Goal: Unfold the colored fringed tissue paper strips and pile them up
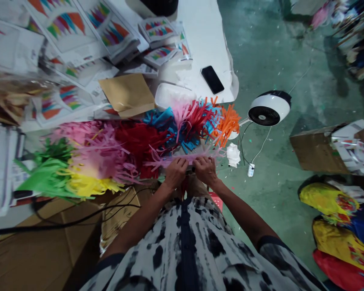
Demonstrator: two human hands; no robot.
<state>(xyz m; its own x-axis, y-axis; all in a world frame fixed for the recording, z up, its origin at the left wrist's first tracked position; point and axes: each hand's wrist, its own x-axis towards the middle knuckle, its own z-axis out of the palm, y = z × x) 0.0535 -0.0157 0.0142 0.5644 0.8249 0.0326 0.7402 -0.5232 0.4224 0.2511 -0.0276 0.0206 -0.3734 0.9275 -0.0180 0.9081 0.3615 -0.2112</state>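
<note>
A pink strip of fringed tissue paper stretches across in front of me, its cut ends fanned out at both sides. My left hand has its fingers closed on the strip near its middle. Close beside it, my right hand pinches the same strip. Just beyond my hands lie finished-looking tissue tassels: an orange one, a red one and blue fringe. To the left are dark red fringe, a pink heap, yellow fringe and green tissue.
Printed packets and a brown envelope cover the table's left part. A phone lies on the white tabletop. A white fan stands at the right, with cords on the floor. Cardboard boxes and yellow bags stand farther right.
</note>
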